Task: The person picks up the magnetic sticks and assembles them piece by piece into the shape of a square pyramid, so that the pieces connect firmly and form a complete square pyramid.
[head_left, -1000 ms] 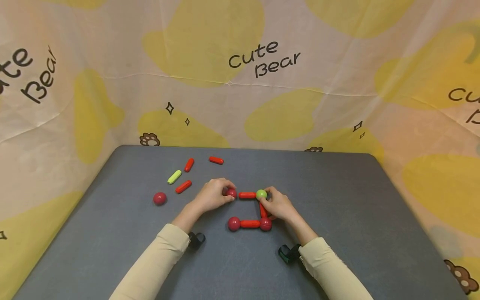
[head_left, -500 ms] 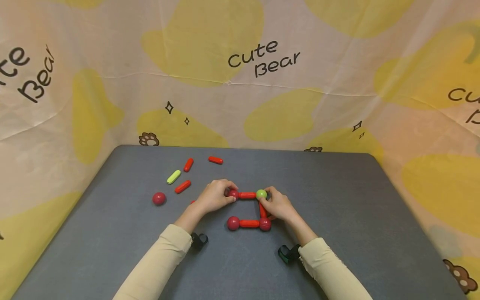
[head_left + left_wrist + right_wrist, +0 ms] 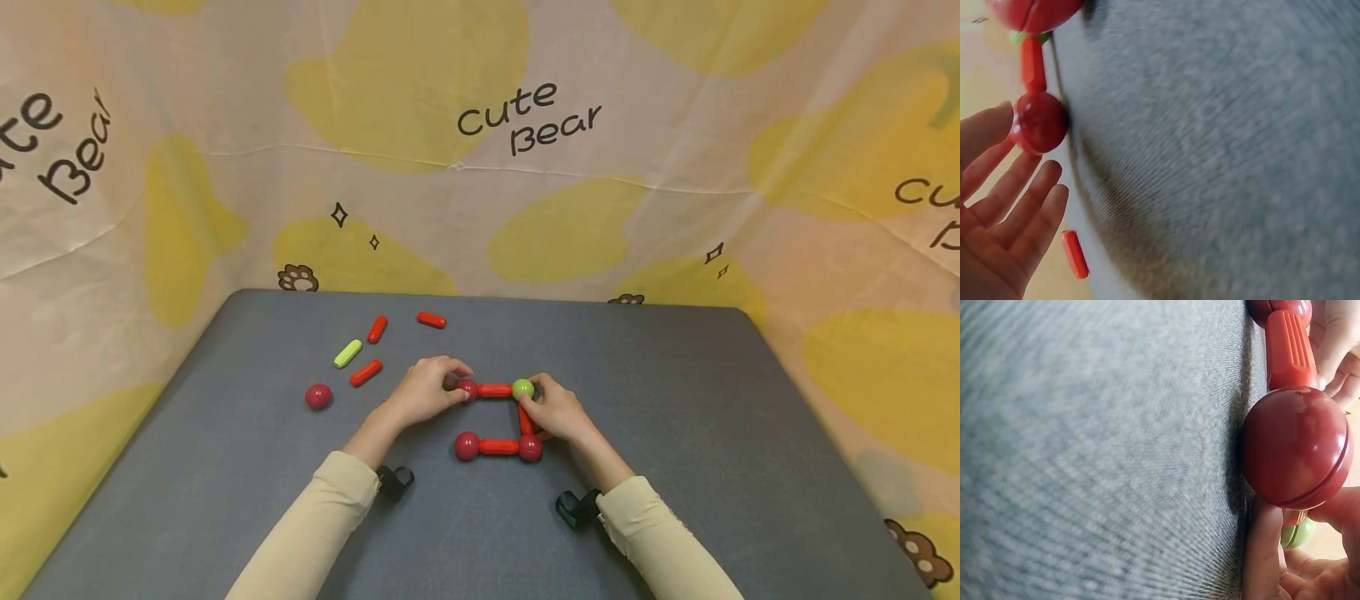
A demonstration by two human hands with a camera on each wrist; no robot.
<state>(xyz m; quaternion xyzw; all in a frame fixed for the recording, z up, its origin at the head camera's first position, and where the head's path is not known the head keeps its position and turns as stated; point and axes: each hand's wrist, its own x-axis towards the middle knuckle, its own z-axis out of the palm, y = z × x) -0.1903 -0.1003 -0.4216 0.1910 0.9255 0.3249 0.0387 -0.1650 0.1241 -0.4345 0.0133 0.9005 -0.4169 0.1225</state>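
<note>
In the head view, red rods and balls form a three-sided frame, its gap facing left. My left hand [image 3: 423, 392] has thumb and forefinger at a red ball [image 3: 468, 390] on the far left corner; the left wrist view shows its other fingers spread loosely. A red rod [image 3: 495, 390] runs from that ball to a green ball [image 3: 522, 389], which my right hand [image 3: 561, 413] pinches. Another red rod [image 3: 526, 420], partly hidden by the right hand, leads to the near red ball [image 3: 530, 448]. The near side is a red rod [image 3: 498, 447] ending in a red ball [image 3: 467, 447].
Left of the frame lie a loose red ball [image 3: 318, 397], a light green rod [image 3: 348, 354] and red rods [image 3: 366, 373], one farther back [image 3: 431, 320]. All rest on a grey table [image 3: 675, 400] with a printed cloth [image 3: 420, 100] behind it.
My left hand has brought its red ball rightward against the far rod's end, and its thumb has since drawn back slightly left. The right hand stays at the green ball.
</note>
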